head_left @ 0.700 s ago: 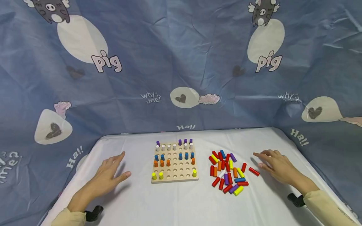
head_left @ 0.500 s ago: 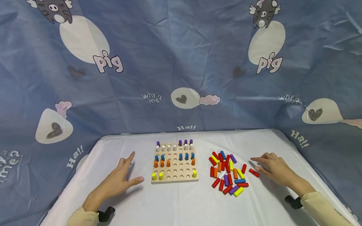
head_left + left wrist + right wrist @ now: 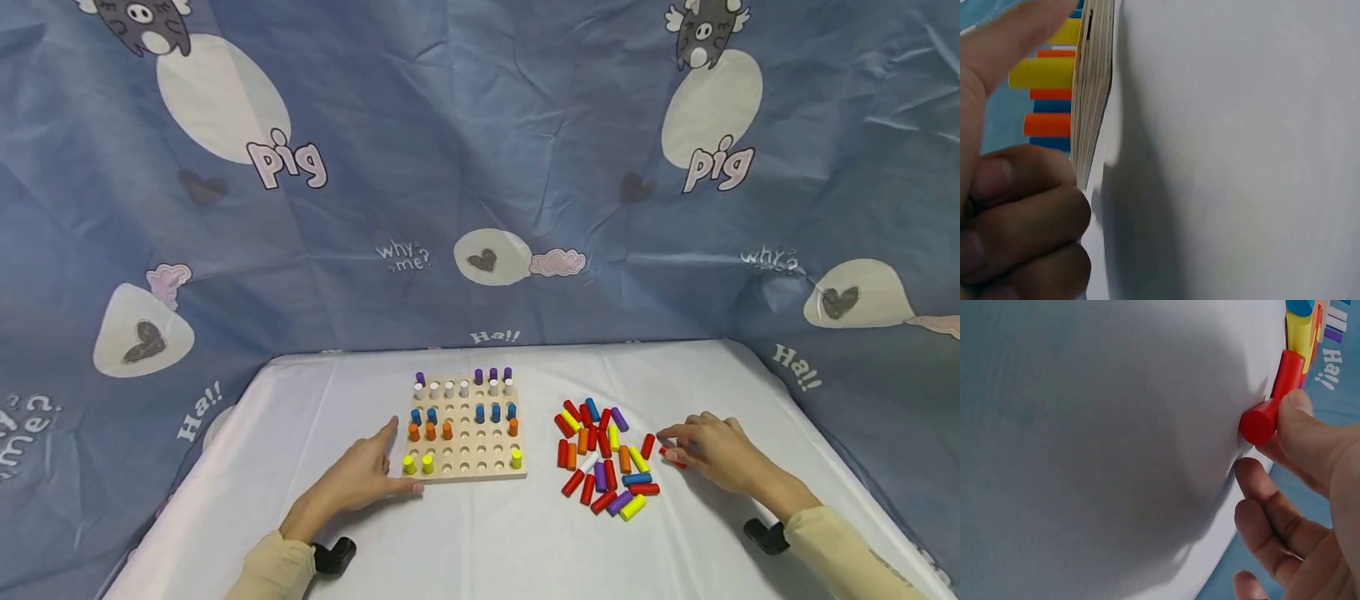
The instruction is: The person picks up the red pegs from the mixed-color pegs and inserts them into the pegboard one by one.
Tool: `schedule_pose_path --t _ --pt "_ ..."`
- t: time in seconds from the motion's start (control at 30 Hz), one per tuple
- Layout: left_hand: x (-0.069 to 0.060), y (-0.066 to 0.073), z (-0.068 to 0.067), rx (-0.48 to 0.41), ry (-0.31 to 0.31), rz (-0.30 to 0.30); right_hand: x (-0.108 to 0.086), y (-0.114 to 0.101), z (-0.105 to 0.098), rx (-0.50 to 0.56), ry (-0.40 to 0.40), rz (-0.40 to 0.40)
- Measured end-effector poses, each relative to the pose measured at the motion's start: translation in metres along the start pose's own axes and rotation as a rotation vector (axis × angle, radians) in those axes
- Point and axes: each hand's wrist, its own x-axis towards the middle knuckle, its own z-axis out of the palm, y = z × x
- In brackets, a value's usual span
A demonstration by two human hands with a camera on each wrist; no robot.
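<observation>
now the left hand (image 3: 363, 475), forefinger and thumb apart, has come within grasp of the lower-centre pegboard (image 3: 468, 480); the right hand (image 3: 720, 454) touches a red peg (image 3: 1259, 428), pinch unclear.

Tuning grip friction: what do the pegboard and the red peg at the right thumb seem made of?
Pegboard: probably plywood, unpainted, matte; thin layered stripes along its edge.
Red peg: painted wood or plastic, can't tell which; smooth, evenly coloured, no visible grain.

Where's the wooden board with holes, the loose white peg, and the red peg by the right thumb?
Wooden board (image 3: 476, 478): head view, its front edge.
White peg (image 3: 590, 463): head view, middle of its side.
Red peg (image 3: 1258, 427): right wrist view, its round end.
</observation>
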Motion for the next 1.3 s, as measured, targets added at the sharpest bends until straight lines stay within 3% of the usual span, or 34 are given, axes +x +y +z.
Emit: schedule_pose_path --t 0.3,0.57,0.77,0.97,1.07,1.3 --pt "0.005 -0.003 0.003 -0.139 -0.062 0.031 0.007 -0.004 -0.002 0.067 0.028 -0.07" --pt "0.006 -0.002 0.005 -0.168 -0.064 0.022 0.008 -0.007 -0.007 0.057 -0.012 -0.025" --pt "0.006 -0.002 0.006 -0.177 -0.062 0.004 0.013 -0.012 -0.021 0.018 0.071 -0.035" --pt "0.003 -0.004 0.007 -0.186 -0.061 0.004 0.026 -0.023 -0.031 0.074 0.092 -0.023" --pt "0.003 -0.005 0.007 -0.189 -0.062 0.008 0.033 -0.031 -0.031 0.08 0.158 -0.031" --pt "0.004 -0.005 0.008 -0.205 -0.072 0.017 0.049 -0.051 -0.022 0.022 0.426 -0.102"
